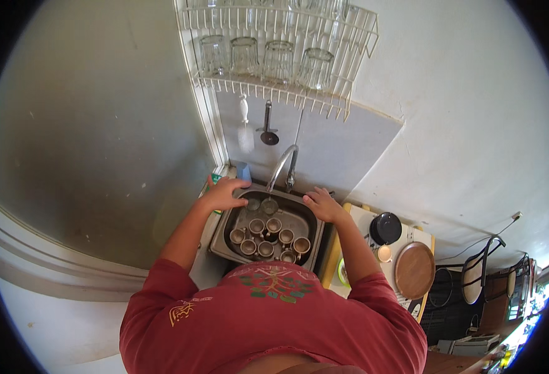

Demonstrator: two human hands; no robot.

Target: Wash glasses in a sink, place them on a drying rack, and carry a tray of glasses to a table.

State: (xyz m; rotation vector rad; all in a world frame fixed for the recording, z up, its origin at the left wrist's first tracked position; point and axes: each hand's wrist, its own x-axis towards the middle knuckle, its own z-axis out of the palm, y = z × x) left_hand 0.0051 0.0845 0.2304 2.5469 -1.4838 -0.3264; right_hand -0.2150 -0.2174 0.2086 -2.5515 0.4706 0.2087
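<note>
Several cups with handles (273, 225) stand upright in the stainless steel sink (319, 243) before me. Two glasses (270, 205) are at its back, one under the spout of the chrome faucet (281, 163). My left hand (223, 192) is over the sink's back left corner, fingers spread and holding nothing, beside a light blue cup-like object (243, 172). A green package (216, 179) lies partly behind that hand. My right hand (322, 204) rests at the back right rim, near the faucet's base, with its fingers apart and nothing seen in it.
A white wire rack (274, 89) holds upturned glass tumblers (244, 56) above. A bottle brush (245, 133) and a pizza cutter (268, 126) hang below. On the right table (408, 233) are black dishes (387, 228), a cup (384, 254) and a round wooden tray (415, 271).
</note>
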